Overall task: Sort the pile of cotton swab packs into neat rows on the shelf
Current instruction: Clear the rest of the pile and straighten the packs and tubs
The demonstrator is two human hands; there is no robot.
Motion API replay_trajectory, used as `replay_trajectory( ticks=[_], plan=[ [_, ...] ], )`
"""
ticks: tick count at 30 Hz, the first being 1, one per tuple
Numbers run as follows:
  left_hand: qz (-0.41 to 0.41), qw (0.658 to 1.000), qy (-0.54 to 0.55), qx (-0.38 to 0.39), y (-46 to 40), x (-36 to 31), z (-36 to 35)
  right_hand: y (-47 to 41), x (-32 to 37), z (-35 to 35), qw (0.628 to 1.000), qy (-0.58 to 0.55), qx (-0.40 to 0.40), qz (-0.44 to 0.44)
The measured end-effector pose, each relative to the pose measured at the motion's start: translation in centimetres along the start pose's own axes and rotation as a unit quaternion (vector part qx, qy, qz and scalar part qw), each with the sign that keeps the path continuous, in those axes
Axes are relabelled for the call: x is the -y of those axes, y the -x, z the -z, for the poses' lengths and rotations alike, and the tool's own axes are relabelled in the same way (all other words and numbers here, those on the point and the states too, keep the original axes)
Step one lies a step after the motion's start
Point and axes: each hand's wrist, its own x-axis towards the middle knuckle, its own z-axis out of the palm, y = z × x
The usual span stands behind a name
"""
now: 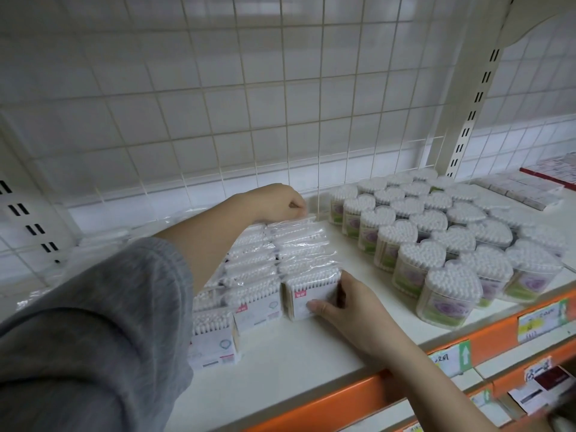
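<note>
Squaring the right-hand row of swab packs [304, 254], which runs near to far: my right hand [346, 302] grips its near pack, my left hand [280, 202] pinches the far end.

My left sleeve [93, 332] hides the packs [212, 335] beyond it — my left hand [274, 202]'s fingertips curl out of sight. Price tags [542, 325] are blurred, and the red boxes [554, 171] are cut off.

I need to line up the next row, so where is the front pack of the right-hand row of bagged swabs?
In the head view, front pack stands centre on the shelf, held by the right hand, left of the heart-shaped tubs.
</note>
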Motion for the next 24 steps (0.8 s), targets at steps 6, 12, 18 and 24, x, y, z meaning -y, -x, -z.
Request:
replay_trajectory(
  ticks=[6, 12, 18, 24],
  plan=[
    [0.002, 0.999, -0.044, -0.003, 0.9, -0.6, 0.6, 0.6, 0.0, 0.1, 1.000, -0.005, -0.009, 0.022],
    [0.022, 1.000, -0.013, -0.017, 2.4, -1.1, 1.2, 1.9, 1.4, 0.2, 0.997, 0.010, -0.053, 0.048],
    [0.066, 0.995, 0.019, -0.066, 7.6, -0.7, 3.2, 3.3, 1.8, 0.1, 0.988, 0.049, -0.131, 0.064],
    [0.144, 0.980, 0.064, -0.121, 15.6, 0.3, 4.0, 3.7, 2.5, -0.4, 0.952, 0.066, -0.236, 0.181]
  ],
)
